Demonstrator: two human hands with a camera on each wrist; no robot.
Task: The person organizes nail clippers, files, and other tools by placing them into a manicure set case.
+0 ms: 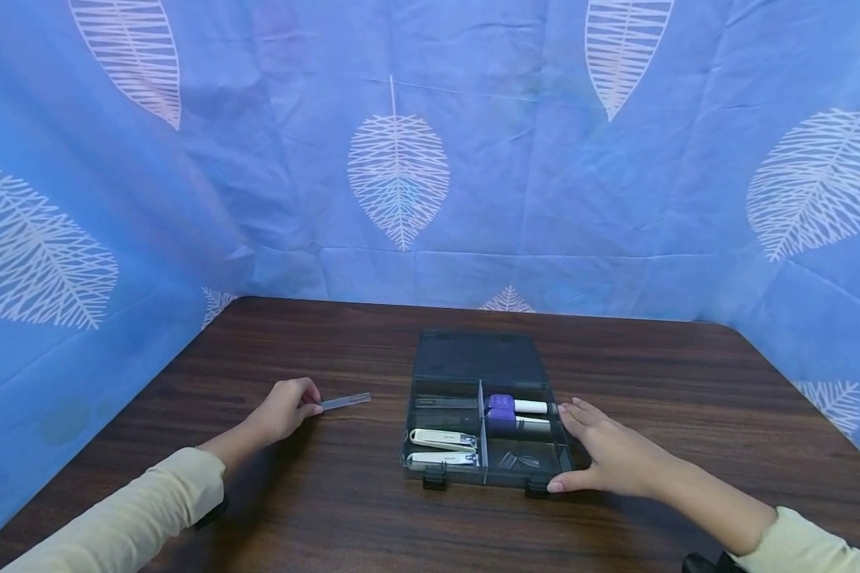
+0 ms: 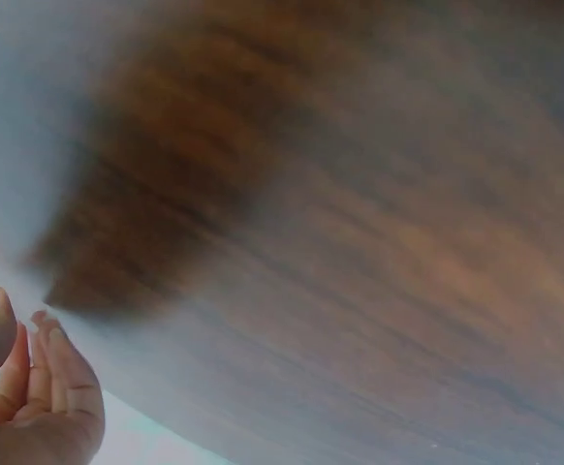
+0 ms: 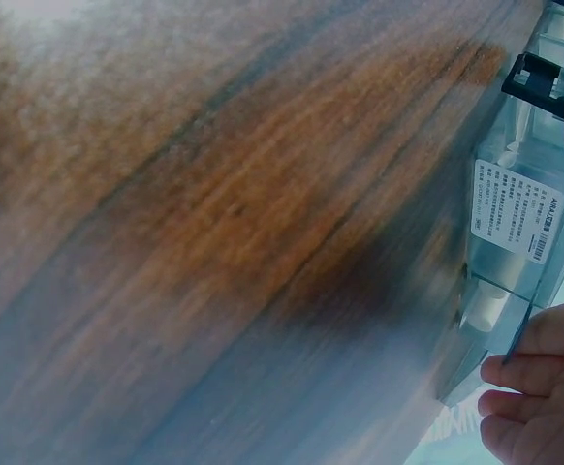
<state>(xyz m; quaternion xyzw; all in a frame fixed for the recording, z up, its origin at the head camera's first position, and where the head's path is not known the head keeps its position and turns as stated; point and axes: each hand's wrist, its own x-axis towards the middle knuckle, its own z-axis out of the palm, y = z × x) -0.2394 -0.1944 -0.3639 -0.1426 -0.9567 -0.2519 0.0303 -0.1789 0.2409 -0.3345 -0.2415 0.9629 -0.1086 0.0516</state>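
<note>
Above the table's left half, my left hand (image 1: pixel 290 406) pinches one end of a clear flat strip (image 1: pixel 347 401), shaped like a nail file, its free end pointing right. In the left wrist view, the left hand's curled fingers (image 2: pixel 54 378) show at the lower left; the strip does not show there. A dark transparent divided box (image 1: pixel 483 475) lies with its lid (image 1: pixel 478 355) folded back. My right hand (image 1: pixel 612 454) holds the box's right side, thumb at the front latch, fingers along the side wall. The right wrist view shows a white label (image 3: pixel 517 208) on the box.
Two nail clippers (image 1: pixel 443 439) lie in the front left compartment, another clear strip (image 1: pixel 446 403) behind them. Two purple bottles with white caps (image 1: pixel 502 419) fill the back right compartment; small clear pieces (image 1: pixel 519 461) lie in front. Blue leaf-print cloth (image 1: pixel 473 191) surrounds the wooden table (image 1: pixel 358 509).
</note>
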